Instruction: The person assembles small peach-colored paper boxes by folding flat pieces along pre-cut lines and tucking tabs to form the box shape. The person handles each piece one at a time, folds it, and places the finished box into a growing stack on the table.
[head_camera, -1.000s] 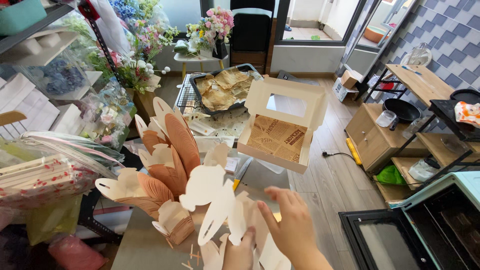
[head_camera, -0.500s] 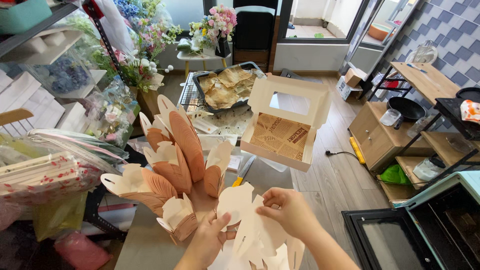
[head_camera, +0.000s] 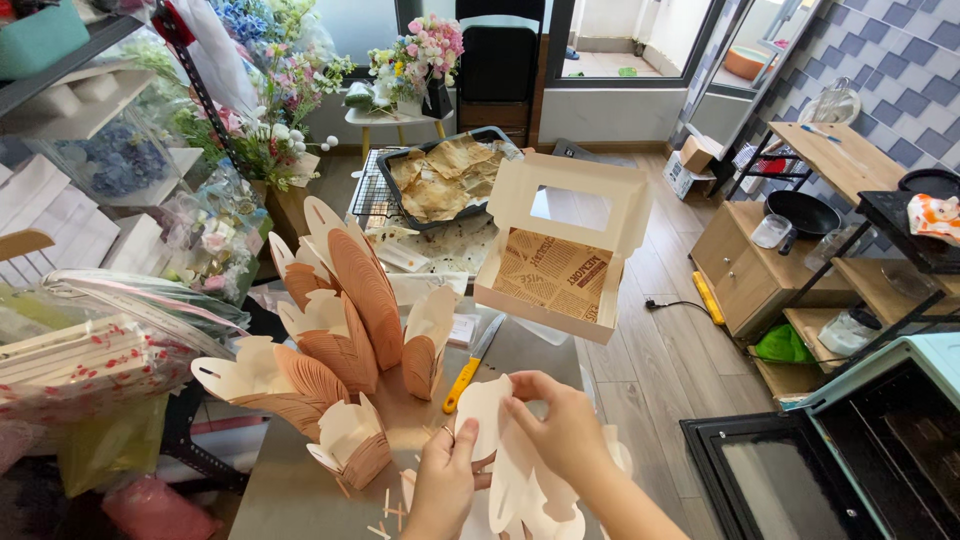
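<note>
So your left hand (head_camera: 447, 485) and right hand (head_camera: 560, 430) pinch one flat petal-edged paper box blank (head_camera: 500, 470) low over the counter (head_camera: 300, 490); several folded petal boxes (head_camera: 340, 320) already stand finished beside it, this one unshaped

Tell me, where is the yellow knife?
In the head view, the yellow-handled knife lies on the table near the middle, just above the hands, between the folded paper cartons on the left and the open windowed box.

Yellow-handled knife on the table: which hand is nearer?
Left. The left hand sits just below the yellow-handled knife, under its handle end; the right hand is off to the knife's right, farther away.
</note>
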